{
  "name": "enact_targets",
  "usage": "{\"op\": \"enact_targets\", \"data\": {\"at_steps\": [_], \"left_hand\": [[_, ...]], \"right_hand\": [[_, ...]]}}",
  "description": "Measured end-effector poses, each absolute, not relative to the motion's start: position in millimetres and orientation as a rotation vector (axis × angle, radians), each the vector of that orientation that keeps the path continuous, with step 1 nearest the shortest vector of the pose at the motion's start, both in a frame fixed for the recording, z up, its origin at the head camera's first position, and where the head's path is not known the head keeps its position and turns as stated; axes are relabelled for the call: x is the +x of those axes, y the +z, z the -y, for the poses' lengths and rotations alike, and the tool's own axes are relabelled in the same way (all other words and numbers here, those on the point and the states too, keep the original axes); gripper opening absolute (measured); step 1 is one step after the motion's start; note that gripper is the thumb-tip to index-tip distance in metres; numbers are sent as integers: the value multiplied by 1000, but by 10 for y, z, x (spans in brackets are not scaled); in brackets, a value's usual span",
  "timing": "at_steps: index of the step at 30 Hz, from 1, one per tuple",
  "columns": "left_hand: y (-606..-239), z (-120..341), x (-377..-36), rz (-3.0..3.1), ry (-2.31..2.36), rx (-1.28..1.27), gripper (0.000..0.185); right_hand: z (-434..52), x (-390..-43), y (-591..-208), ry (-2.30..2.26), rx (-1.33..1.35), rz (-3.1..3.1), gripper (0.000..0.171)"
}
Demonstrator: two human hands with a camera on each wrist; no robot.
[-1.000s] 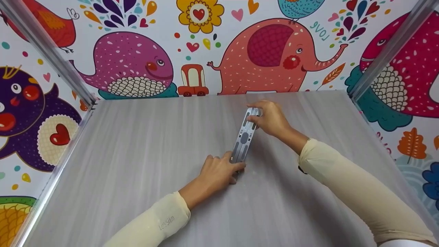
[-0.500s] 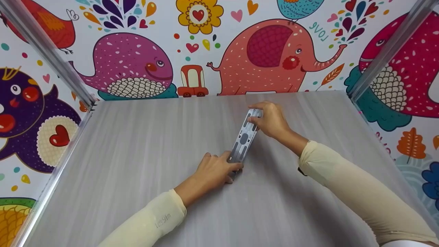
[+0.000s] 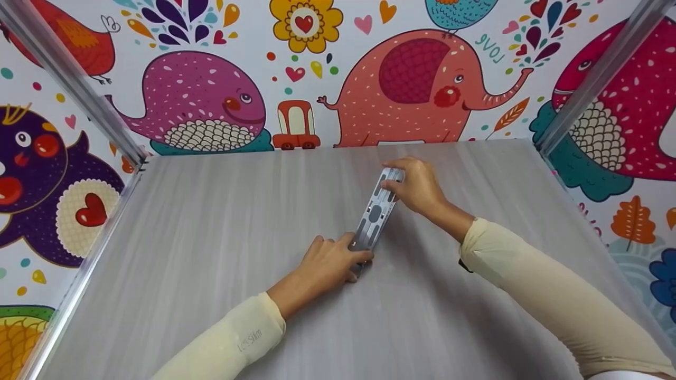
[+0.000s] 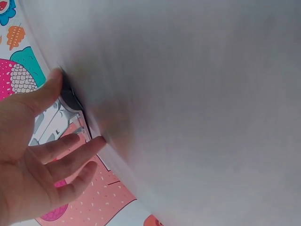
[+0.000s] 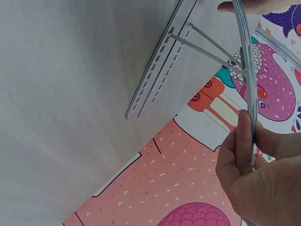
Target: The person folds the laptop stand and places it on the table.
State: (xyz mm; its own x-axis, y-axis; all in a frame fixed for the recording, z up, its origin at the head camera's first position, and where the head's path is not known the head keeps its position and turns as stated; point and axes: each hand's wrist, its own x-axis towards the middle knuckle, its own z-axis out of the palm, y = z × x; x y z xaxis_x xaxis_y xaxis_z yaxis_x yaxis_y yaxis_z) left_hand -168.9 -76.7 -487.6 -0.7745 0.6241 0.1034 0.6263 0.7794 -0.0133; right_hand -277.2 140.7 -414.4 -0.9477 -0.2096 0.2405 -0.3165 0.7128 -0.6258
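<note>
head view shows a folding metal stand (image 3: 375, 214) lying near the middle of the tabletop (image 3: 211, 237), the left hand (image 3: 330, 264) gripping its near end, the right hand (image 3: 417, 184) pinching the far end; steadying the base while lifting evenly seems wise.

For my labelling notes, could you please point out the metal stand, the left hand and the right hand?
metal stand (image 3: 375, 214): head view, middle of its slotted top plate.
left hand (image 3: 327, 264): head view, back of the hand.
right hand (image 3: 417, 184): head view, back of the hand.
</note>
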Motion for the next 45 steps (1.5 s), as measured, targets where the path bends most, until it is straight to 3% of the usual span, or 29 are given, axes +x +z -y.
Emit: {"op": "enact_targets", "data": {"at_steps": [24,32,45], "left_hand": [[-4887,757,-1621,2907,-47,-943,62],[-4918,733,-1542,2854,-211,-873,76],[-4953,645,-1444,2798,-136,-669,93]], "right_hand": [[-1514,-2809,-4242,1079,606,2798,55],[-1651,-2919,-4260,1363,557,2809,60],[-1747,-3190,-4557,1125,565,2899,55]]}}
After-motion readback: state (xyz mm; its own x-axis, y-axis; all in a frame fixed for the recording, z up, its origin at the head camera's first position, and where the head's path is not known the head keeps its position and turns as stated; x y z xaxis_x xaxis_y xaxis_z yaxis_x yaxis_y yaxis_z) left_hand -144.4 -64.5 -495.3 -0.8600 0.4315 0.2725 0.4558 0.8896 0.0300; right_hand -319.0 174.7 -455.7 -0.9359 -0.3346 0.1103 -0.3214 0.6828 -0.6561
